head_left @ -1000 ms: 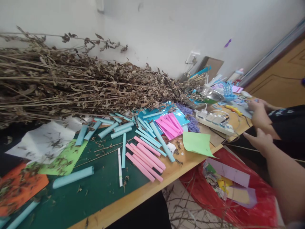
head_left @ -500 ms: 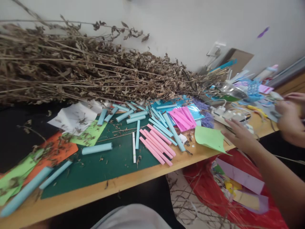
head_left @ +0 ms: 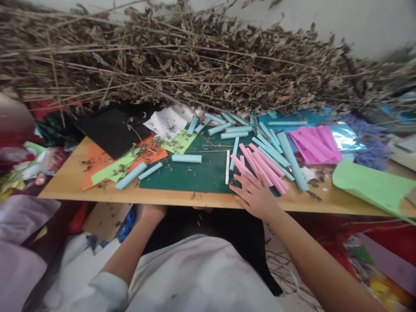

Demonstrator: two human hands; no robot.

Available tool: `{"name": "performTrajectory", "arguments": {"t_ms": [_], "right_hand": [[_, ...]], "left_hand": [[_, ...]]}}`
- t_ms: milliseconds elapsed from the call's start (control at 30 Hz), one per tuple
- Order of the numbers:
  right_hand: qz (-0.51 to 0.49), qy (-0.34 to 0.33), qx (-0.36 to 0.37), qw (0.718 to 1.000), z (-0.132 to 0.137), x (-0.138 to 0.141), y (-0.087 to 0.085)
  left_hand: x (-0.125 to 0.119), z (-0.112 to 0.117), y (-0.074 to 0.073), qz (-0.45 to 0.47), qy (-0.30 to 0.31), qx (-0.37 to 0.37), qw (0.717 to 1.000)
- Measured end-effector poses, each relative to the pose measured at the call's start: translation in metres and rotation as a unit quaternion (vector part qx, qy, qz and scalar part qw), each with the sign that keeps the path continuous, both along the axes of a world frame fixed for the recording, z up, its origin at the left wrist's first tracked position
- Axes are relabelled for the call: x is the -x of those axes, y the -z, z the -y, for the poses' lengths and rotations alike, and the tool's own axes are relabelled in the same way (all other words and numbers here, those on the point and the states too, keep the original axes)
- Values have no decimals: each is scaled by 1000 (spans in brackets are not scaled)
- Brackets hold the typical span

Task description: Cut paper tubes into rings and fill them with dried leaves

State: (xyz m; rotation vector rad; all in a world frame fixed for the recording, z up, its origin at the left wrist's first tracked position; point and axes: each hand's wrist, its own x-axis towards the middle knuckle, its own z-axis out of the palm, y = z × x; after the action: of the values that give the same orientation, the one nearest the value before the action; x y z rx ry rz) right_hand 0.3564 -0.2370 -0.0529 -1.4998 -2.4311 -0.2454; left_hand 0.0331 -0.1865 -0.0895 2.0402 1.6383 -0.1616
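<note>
My right hand (head_left: 255, 197) lies with fingers spread over the near ends of the pink paper rolls (head_left: 261, 164), touching them. A thin white roll (head_left: 227, 167) is just left of its fingertips. At the table's front edge, my left hand (head_left: 153, 212) is partly below the tabletop, its fingers hidden. Several light blue rolls (head_left: 236, 135) are scattered on the dark green sheet (head_left: 208, 175) behind the hands. One short blue roll (head_left: 186, 158) lies alone left of the centre. A larger blue roll (head_left: 294, 162) leans at an angle right of the pink ones.
A long heap of dried leafy stems (head_left: 182, 65) runs along the wall. Black (head_left: 112, 130), orange (head_left: 94, 158) and light green sheets (head_left: 367, 182) lie on the wooden table (head_left: 65, 182), with folded magenta paper (head_left: 316, 145). A red bag (head_left: 325, 234) of scraps stands below.
The view has swung left. My right hand has moved from beside the white power strip to the pink rolls. My left hand has come into view; another person's hands at far right have left it.
</note>
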Motion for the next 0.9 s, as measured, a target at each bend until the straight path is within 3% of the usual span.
{"name": "performTrajectory", "arguments": {"t_ms": [233,333,567,667,800,900], "right_hand": [[-7,54,-60,997,-2,-1,2],[-2,56,-71,996,-3,-3,7],[-5,51,-85,995,-3,-6,16],[-9,52,-82,995,-3,-7,18],[-24,47,-71,996,-3,-8,18],[-42,51,-62,996,-4,-9,18]], "left_hand": [[15,112,-20,-85,129,95,983],[18,134,-24,-92,123,83,985],[17,122,-19,-63,95,67,991],[26,110,-19,-19,54,71,996],[56,82,-11,102,-92,91,986],[74,56,6,115,-189,18,975]]}}
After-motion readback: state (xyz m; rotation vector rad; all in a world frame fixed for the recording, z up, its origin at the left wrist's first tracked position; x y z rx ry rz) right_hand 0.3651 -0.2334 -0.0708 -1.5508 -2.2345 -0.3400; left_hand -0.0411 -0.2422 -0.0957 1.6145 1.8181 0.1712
